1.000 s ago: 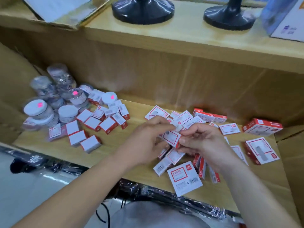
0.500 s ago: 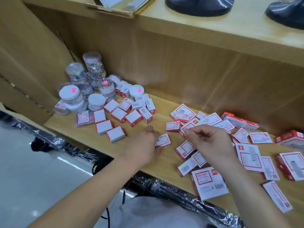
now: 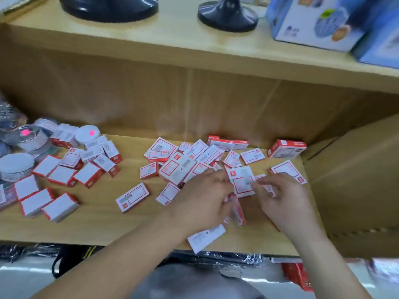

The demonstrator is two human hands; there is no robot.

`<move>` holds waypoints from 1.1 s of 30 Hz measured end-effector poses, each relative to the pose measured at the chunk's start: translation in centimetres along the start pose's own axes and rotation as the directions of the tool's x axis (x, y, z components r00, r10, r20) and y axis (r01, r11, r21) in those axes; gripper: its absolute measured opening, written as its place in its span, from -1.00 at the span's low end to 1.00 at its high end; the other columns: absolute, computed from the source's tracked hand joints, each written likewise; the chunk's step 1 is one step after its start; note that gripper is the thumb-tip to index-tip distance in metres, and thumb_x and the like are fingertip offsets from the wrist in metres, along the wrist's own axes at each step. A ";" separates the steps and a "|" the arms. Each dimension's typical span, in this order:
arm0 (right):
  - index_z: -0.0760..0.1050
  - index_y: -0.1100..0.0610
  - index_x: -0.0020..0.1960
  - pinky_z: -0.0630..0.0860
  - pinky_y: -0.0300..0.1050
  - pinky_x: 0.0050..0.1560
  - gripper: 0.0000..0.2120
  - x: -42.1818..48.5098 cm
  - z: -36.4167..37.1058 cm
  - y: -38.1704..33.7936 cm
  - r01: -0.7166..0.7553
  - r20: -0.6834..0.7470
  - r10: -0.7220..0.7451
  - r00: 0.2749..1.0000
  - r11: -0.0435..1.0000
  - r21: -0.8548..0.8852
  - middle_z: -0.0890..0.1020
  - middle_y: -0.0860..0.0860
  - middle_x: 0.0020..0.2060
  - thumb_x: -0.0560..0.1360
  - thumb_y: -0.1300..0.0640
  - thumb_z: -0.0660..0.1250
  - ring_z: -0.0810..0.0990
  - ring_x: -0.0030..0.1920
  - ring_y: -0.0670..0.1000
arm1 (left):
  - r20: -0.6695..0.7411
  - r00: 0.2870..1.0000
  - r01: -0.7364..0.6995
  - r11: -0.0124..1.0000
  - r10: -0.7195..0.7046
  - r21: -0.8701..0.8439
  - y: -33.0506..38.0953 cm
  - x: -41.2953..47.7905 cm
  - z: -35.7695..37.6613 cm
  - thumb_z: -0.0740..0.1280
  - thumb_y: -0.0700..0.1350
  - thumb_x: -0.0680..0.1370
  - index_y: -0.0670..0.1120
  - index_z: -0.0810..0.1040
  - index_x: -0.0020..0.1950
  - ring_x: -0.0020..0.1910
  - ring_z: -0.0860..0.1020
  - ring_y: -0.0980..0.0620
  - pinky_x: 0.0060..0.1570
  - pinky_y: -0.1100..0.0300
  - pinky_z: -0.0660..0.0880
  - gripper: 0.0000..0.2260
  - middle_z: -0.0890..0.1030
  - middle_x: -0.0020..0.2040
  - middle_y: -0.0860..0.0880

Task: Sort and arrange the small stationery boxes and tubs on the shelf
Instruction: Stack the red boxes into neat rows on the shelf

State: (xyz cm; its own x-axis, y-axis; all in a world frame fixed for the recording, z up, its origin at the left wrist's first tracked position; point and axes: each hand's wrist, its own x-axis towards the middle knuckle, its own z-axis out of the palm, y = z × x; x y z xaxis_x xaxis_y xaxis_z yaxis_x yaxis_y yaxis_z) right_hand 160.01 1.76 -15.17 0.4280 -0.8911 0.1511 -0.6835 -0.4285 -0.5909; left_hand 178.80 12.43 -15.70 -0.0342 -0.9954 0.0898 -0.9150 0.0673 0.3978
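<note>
Several small red-and-white boxes lie scattered in a loose pile [image 3: 190, 156] on the wooden shelf [image 3: 112, 229]. More of them sit in rough rows at the left [image 3: 58, 175], next to round white-lidded tubs [image 3: 17, 165]. My left hand [image 3: 203, 203] and my right hand [image 3: 282, 199] meet over the right part of the pile. Between their fingertips they hold one red-and-white box [image 3: 241, 180], label up. A bigger red box [image 3: 287, 148] stands at the back right.
A cardboard wall [image 3: 356, 180] closes the shelf on the right. The upper shelf [image 3: 194, 46] carries two black round bases [image 3: 227, 15] and blue cartons [image 3: 317, 20]. Plastic-wrapped goods [image 3: 216, 257] lie below the shelf's front edge.
The view has swung back to the right. Both hands have moved from the shelf's front middle to the right part of the pile and picked up a box between them.
</note>
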 end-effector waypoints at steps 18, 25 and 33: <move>0.48 -0.13 0.29 0.57 -0.05 0.07 -0.33 3.0 -2.7 6.8 -0.093 -0.072 0.113 0.991 0.967 0.236 0.48 -0.20 0.06 0.29 0.28 0.60 0.59 0.09 -0.13 | -0.045 0.999 0.017 0.999 -0.019 -0.036 0.3 8.8 2.6 0.26 0.04 0.54 -0.02 0.69 -0.05 0.09 0.56 -0.08 0.17 -0.02 0.52 -0.76 0.66 -0.04 0.00; 0.49 0.02 0.31 0.59 -0.28 0.00 -0.35 2.7 -4.2 6.3 0.000 -0.003 0.002 1.000 0.841 0.542 0.53 -0.11 0.18 0.34 0.46 0.53 0.65 0.12 -0.10 | 0.067 0.977 0.190 0.696 -0.201 -0.692 4.9 11.7 1.8 0.43 -0.11 0.58 0.04 0.61 0.21 -0.15 0.62 0.25 -0.07 0.29 0.56 -0.79 0.66 -0.11 0.18; 0.32 -0.03 0.54 0.33 -0.08 0.48 -0.42 2.8 -2.1 9.0 -0.110 0.220 0.075 0.973 0.982 0.152 0.40 -0.17 0.46 0.57 -0.17 0.29 0.32 0.48 -0.20 | -0.002 0.912 0.331 0.738 -0.411 -0.589 0.4 11.5 2.9 0.41 -0.13 0.58 0.06 0.63 0.21 -0.24 0.63 0.17 -0.13 0.14 0.57 -0.79 0.67 -0.19 0.14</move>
State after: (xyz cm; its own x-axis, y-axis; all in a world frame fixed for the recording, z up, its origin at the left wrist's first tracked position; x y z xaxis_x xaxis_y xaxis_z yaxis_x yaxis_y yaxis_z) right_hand 153.80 -4.88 -18.45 0.4953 -0.8658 -0.0716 -0.6287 -0.3003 -0.7173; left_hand 176.85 0.84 -17.10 0.3451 -0.9351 -0.0799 -0.4494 -0.2394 0.8606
